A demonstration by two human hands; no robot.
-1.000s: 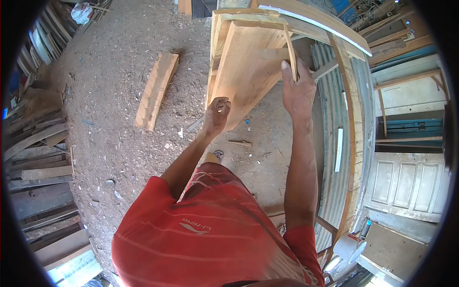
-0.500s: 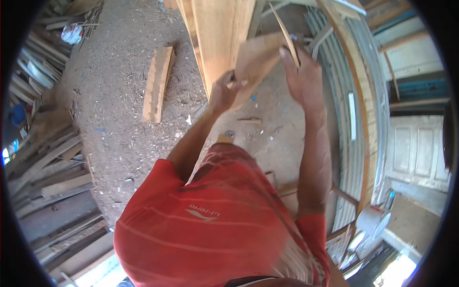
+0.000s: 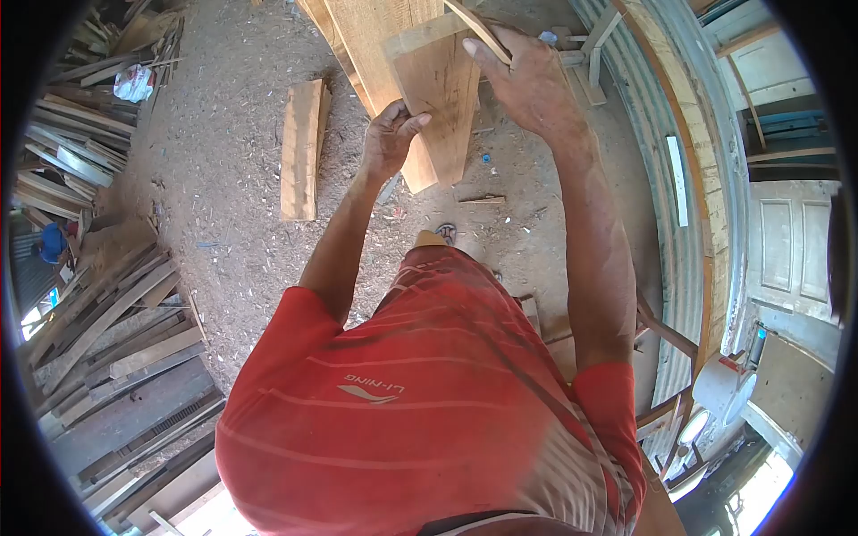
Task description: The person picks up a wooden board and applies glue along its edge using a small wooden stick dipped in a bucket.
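My left hand [image 3: 391, 141] is closed on the left edge of a short wooden board [image 3: 438, 94], with the thumb near its face and the fingers curled. The board is held up at a slant over a long, wide plank [image 3: 362, 45]. My right hand [image 3: 527, 80] grips a thin, slightly curved strip of wood [image 3: 481, 34] between thumb and fingers. The strip stands over the board's upper right part; whether the two touch I cannot tell.
Another short board [image 3: 302, 147] lies on the shaving-strewn floor [image 3: 232, 179] to the left. Piled scrap timber [image 3: 134, 348] lines the left side. Corrugated metal sheets [image 3: 643, 170] stand along the right, near a pale panelled door [image 3: 786, 246].
The short board has swung from a blurred, sideways tilt to a steadier slant over the plank. Both hands have shifted left and up, the strip moving with my right hand.
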